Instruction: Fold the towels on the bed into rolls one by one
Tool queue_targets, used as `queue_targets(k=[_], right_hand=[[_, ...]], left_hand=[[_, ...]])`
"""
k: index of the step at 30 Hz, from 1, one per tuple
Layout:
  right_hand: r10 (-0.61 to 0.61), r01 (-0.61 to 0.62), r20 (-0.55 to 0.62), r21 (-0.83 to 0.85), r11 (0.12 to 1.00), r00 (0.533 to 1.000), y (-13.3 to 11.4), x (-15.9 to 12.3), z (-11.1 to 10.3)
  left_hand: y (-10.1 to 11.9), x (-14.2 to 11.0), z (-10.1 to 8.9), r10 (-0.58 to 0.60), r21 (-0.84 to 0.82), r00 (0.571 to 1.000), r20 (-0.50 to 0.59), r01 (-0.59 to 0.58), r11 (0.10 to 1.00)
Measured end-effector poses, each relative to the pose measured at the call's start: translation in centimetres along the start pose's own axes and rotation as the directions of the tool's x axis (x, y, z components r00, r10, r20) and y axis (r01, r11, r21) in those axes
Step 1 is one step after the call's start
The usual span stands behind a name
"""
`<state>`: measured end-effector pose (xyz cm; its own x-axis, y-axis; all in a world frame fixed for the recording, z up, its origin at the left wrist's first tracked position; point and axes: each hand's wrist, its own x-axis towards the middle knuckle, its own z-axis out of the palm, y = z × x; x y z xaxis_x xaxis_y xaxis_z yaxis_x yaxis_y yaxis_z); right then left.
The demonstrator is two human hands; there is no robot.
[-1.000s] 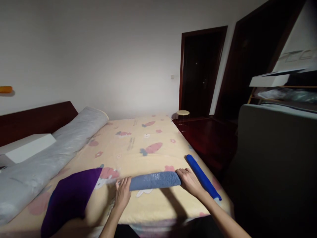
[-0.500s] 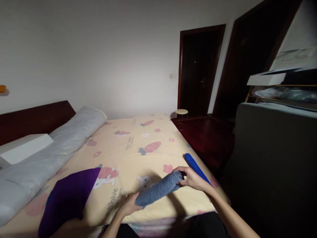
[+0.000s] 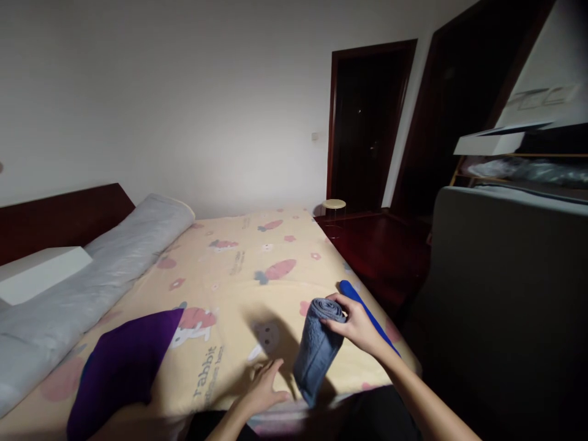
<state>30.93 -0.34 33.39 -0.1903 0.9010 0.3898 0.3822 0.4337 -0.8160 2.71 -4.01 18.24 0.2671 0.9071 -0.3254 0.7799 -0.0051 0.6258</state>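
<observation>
A rolled grey-blue towel (image 3: 316, 355) stands tilted close to upright near the bed's front edge, its spiral end facing up. My right hand (image 3: 356, 324) grips it at that upper end, thumb and fingers on either side. To the left of the towel, my left hand (image 3: 264, 389) is apart from it, fingers and thumb spread with nothing between them. A blue rolled cloth (image 3: 367, 312) lies beyond my right hand along the bed's right side, partly hidden by that hand. Folded purple cloth (image 3: 124, 361) lies flat at the left.
The bed (image 3: 239, 294) has a cream sheet with rabbits and carrots. A long grey roll (image 3: 133, 257) and a white box (image 3: 46, 272) lie along the headboard (image 3: 68, 211). On the right stand a dark panel (image 3: 505, 288) and a shelf; a round stool (image 3: 334, 204) is near the door.
The towel has swung from lying slantwise between both hands to nearly upright in my right hand. My left hand has let go of its lower end and opened.
</observation>
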Motion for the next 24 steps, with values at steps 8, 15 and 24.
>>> queue_targets(k=[8,15,24], right_hand=[[-0.014,-0.009,-0.151,-0.152,0.988,0.988,2.2,0.8,-0.5],[-0.021,-0.011,-0.163,-0.193,0.981,0.986,3.1,0.8,-0.3],[-0.025,0.018,-0.084,-0.089,0.996,0.996,0.9,0.0,1.9]], left_hand=[[-0.6,0.4,-0.4,0.066,0.052,0.997,0.028,-0.068,0.996],[-1.1,0.8,0.1,0.147,-0.082,0.987,-0.069,-0.152,0.985],[8.0,3.3,3.4,0.239,-0.398,0.881,-0.409,-0.408,0.822]])
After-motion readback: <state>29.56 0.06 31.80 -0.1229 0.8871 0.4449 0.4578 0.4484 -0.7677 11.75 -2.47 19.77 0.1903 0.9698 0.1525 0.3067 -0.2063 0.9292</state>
